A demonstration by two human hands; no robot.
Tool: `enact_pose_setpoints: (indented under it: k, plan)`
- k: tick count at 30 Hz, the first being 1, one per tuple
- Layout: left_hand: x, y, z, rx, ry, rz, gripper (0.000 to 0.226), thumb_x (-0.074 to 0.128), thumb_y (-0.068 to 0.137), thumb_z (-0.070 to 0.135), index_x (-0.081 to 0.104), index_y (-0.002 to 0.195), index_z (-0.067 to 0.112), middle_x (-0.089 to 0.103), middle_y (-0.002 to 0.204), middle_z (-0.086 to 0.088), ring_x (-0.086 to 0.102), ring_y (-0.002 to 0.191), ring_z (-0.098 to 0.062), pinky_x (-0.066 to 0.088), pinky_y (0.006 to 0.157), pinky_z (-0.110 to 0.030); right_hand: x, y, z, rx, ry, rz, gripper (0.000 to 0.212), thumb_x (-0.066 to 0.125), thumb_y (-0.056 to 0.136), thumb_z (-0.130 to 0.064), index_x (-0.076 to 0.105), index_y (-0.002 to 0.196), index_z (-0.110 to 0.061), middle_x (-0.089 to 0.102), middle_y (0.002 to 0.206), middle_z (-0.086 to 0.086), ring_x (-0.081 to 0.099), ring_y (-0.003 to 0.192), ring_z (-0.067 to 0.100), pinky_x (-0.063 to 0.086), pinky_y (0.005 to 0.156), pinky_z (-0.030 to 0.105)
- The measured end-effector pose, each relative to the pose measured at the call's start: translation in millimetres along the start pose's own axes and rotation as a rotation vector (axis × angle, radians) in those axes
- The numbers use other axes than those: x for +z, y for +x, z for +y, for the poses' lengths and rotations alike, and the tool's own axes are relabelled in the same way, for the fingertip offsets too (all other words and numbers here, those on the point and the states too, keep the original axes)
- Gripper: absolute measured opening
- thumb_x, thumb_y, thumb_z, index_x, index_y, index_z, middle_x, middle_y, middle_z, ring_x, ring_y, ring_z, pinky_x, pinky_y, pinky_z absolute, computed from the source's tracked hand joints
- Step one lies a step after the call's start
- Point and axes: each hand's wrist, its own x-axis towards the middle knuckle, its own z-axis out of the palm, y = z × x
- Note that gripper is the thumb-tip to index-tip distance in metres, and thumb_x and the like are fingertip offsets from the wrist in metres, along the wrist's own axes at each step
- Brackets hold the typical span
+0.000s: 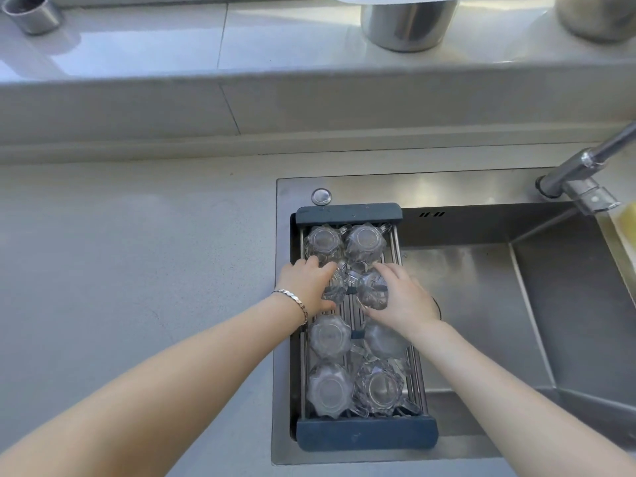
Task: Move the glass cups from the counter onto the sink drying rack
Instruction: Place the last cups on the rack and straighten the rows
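A drying rack [366,437] with dark end bars and metal rods spans the left side of the steel sink [481,304]. Several clear faceted glass cups stand upside down on it in two columns. My left hand [308,284] grips a glass cup [335,287] in the left column, middle of the rack. My right hand [404,299] grips another glass cup [371,287] right beside it. Two cups [344,242] sit at the rack's far end, and several more [354,387] lie toward the near end. The right arm partly hides one of them.
The grey counter [137,270] stretches to the left of the sink. A chrome faucet [581,173] reaches in from the right, with a yellow sponge [628,225] under it. Metal pots [407,24] stand on the raised ledge behind.
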Motion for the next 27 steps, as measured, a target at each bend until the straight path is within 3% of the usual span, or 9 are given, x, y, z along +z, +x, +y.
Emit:
enact_pose_setpoints:
  k: [3,7,10,12,15,21,24,27]
  plan:
    - [-4.0,1.9,3.1,-0.015,0.024,-0.005,0.067,0.064,0.08,0.043,0.034,0.135,0.019,0.051,0.124,-0.013,0.053,0.11,-0.031,0.046,0.087,-0.037,-9.7,-1.2,1.0,-0.02,0.034,0.015,0.074,0.073,0.067,-0.035,0.039,0.132,-0.025,0.046,0.132,-0.002,0.049,0.116,0.022,0.046,0.087,0.034]
    - [-2.4,3.4,6.1,-0.038,-0.001,-0.016,0.062,0.067,0.079,0.036,0.038,0.13,0.017,0.051,0.123,-0.014,0.051,0.11,-0.031,0.046,0.086,-0.038,-23.5,-16.1,-7.5,0.011,0.085,0.173,0.072,0.074,0.06,-0.041,0.047,0.124,-0.02,0.052,0.119,0.001,0.052,0.109,0.021,0.043,0.083,0.03]
    - [1.9,2.8,2.2,-0.021,-0.03,0.008,0.065,0.067,0.078,0.039,0.037,0.133,0.02,0.049,0.124,-0.013,0.049,0.112,-0.03,0.047,0.086,-0.037,-29.4,-37.1,-12.3,0.088,0.185,0.31,0.075,0.071,0.06,-0.048,0.042,0.125,-0.025,0.046,0.107,0.002,0.052,0.094,0.021,0.043,0.073,0.031]
    - [4.7,1.0,-1.6,-0.015,-0.068,0.032,0.067,0.067,0.078,0.041,0.036,0.134,0.023,0.049,0.123,-0.012,0.05,0.111,-0.029,0.048,0.085,-0.037,-30.3,-45.5,-13.9,0.199,0.277,0.347,0.074,0.066,0.062,-0.053,0.039,0.127,-0.033,0.04,0.1,0.001,0.052,0.086,0.021,0.047,0.075,0.033]
    - [9.3,-2.2,-5.1,-0.005,-0.119,0.072,0.07,0.066,0.077,0.042,0.033,0.137,0.026,0.049,0.122,-0.01,0.05,0.109,-0.027,0.047,0.085,-0.036,-28.3,-38.4,-18.9,0.382,0.39,0.363,0.065,0.064,0.064,-0.057,0.046,0.121,-0.031,0.044,0.104,0.003,0.056,0.093,0.027,0.049,0.084,0.039]
    - [14.4,-5.1,-6.1,-0.012,-0.145,0.083,0.072,0.064,0.079,0.042,0.028,0.14,0.028,0.046,0.126,-0.01,0.046,0.114,-0.027,0.046,0.089,-0.036,-2.2,-8.5,-36.9,0.538,0.287,0.256,0.071,0.064,0.068,-0.06,0.046,0.116,-0.01,0.05,0.118,0.015,0.052,0.107,0.034,0.048,0.082,0.042]
    - [15.9,-4.8,-9.0,0.003,-0.155,0.091,0.073,0.063,0.08,0.042,0.026,0.141,0.028,0.045,0.128,-0.01,0.046,0.115,-0.026,0.045,0.089,-0.035,7.3,-4.3,-37.3,0.552,0.291,0.254,0.072,0.061,0.07,-0.062,0.046,0.116,-0.008,0.052,0.118,0.017,0.053,0.107,0.035,0.048,0.082,0.043]
    - [21.0,-6.9,-9.3,0.009,-0.193,0.102,0.073,0.062,0.082,0.04,0.024,0.143,0.027,0.044,0.131,-0.01,0.043,0.117,-0.026,0.044,0.091,-0.035,7.9,-6.5,-29.6,0.465,0.338,0.237,0.076,0.064,0.071,-0.057,0.039,0.128,-0.013,0.046,0.126,0.014,0.052,0.11,0.033,0.047,0.083,0.043]
